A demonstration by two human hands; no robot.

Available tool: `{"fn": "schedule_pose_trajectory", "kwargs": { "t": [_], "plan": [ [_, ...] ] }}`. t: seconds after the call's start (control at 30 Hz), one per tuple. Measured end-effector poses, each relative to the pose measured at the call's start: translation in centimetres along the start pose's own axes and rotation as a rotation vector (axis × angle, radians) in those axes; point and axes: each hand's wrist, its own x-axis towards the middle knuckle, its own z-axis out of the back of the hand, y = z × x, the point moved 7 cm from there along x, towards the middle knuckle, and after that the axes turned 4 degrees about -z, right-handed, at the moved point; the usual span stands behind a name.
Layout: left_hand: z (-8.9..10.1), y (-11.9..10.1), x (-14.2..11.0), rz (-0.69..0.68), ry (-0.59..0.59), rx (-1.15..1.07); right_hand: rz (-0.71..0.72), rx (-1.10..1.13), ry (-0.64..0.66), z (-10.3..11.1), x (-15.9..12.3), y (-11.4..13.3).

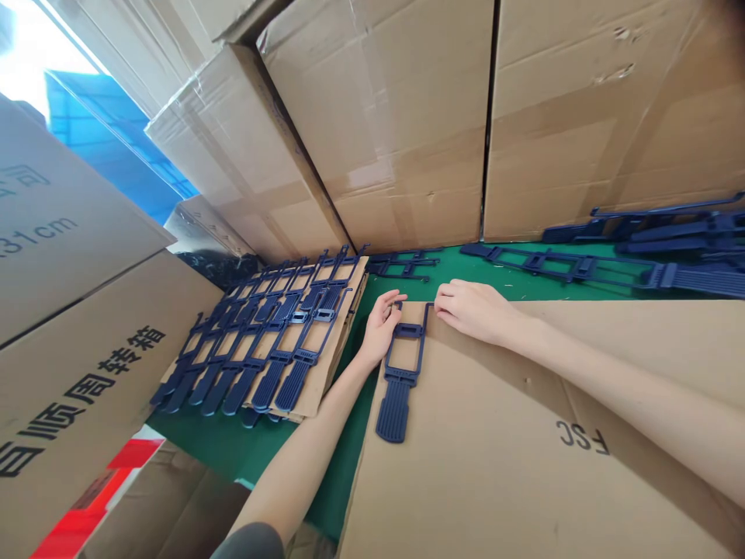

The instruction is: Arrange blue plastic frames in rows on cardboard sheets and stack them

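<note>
A dark blue plastic frame piece with a ribbed paddle end lies near the left edge of a flat cardboard sheet. At the top left of this piece, my left hand has its fingers closed around the frame's end. My right hand pinches at the frame's top right corner, by its small hooked tip; the fingertips are partly hidden. To the left, rows of the same blue pieces lie side by side on a stack of cardboard sheets.
Large cardboard boxes stand along the back of the green table. More loose blue pieces are heaped at the back right. Printed cartons rise at the left, with a blue sheet-like surface behind them.
</note>
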Motion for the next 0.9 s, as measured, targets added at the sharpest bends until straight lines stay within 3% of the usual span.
{"fn": "schedule_pose_trajectory", "kwargs": {
  "t": [0.73,0.83,0.9],
  "plan": [
    [-0.2,-0.7,-0.1,0.033,-0.032,0.006,0.049,-0.023,-0.067,-0.4,-0.4,0.8],
    [-0.2,-0.9,-0.1,0.027,-0.031,0.012,0.015,0.137,-0.038,0.6,0.1,-0.6],
    [-0.2,-1.0,0.0,0.015,-0.034,0.015,-0.101,0.316,-0.051,1.9,0.4,-3.5]
  ]
}}
